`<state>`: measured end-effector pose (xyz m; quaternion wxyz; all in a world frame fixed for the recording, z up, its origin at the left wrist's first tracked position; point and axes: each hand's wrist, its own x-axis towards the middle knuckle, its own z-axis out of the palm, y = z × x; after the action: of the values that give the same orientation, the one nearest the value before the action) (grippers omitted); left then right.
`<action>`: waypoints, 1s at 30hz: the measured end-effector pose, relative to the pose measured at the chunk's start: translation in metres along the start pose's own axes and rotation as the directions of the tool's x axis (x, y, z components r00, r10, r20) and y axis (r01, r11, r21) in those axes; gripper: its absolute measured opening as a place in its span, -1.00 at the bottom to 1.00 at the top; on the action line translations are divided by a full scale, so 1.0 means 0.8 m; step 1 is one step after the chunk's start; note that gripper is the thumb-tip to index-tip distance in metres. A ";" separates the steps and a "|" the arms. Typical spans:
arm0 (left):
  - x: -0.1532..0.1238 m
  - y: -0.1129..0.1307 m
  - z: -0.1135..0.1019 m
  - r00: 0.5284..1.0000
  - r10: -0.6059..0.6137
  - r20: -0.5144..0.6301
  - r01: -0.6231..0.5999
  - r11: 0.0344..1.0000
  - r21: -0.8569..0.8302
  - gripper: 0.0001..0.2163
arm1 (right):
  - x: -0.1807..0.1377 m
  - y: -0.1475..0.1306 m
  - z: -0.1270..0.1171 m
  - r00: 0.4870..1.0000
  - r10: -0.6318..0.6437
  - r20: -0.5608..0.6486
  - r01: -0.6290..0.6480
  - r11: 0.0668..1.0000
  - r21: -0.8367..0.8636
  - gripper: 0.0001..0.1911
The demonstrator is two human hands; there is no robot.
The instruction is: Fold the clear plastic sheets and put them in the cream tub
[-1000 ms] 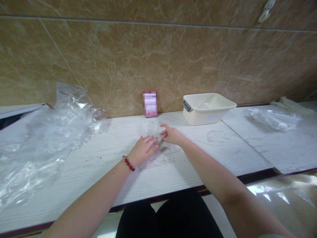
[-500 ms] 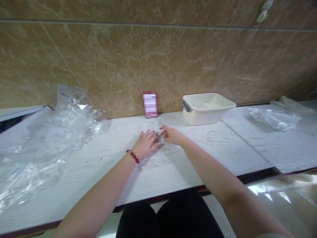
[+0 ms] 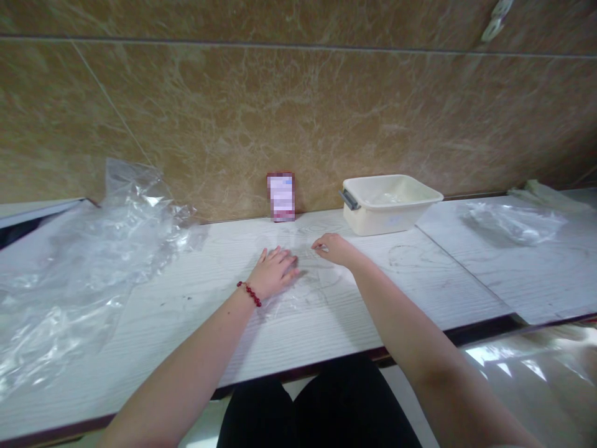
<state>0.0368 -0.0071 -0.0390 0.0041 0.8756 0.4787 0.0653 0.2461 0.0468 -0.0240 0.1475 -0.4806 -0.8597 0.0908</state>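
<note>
My left hand [image 3: 274, 274], with a red bead bracelet [image 3: 250, 294] at the wrist, lies flat with its fingers spread. It presses on a thin clear plastic bag [image 3: 284, 305] that lies on the white wood-grain table [image 3: 196, 330]; the bag's outline is hard to see. Just to the right, my right hand [image 3: 336, 250] is held low over the table with thumb and fingertips pinched together, near the bag's far right part. Whatever is between those fingertips is too small or too clear to make out.
Crumpled clear plastic bags [image 3: 112, 242] cover the table's left side. A cream plastic bin [image 3: 387, 214] with a grey latch stands against the wall at right. Past it lie more clear plastic [image 3: 517, 223] and pale cloth [image 3: 550, 196]. A blurred red-and-white card [image 3: 282, 197] leans on the wall.
My right hand has moved a little to the right, away from the left, and its fingers have drawn together into a pinch. My left hand has stayed nearly in place.
</note>
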 end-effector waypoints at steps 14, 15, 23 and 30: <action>-0.001 -0.006 0.001 1.000 -0.007 0.004 0.007 1.000 -0.024 -0.53 | -0.003 -0.008 0.001 0.993 -0.001 0.122 0.005 0.999 -0.037 -0.67; -0.001 -0.006 0.001 1.000 -0.006 0.005 0.006 1.000 -0.027 -0.53 | -0.003 -0.008 0.001 0.992 -0.003 0.124 0.007 0.999 -0.033 -0.66; -0.001 -0.009 0.001 0.999 -0.020 0.028 0.021 0.999 -0.030 -0.52 | -0.004 -0.009 -0.002 0.985 0.014 0.172 -0.007 0.999 -0.038 -0.62; -0.004 -0.014 0.000 0.998 -0.037 0.049 0.039 0.998 -0.040 -0.53 | -0.005 -0.005 -0.003 0.978 0.045 0.203 -0.039 0.999 -0.033 -0.59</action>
<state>0.0256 -0.0037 -0.0405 0.0349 0.8672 0.4937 0.0541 0.2458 0.0417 -0.0213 0.0498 -0.4887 -0.8612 0.1303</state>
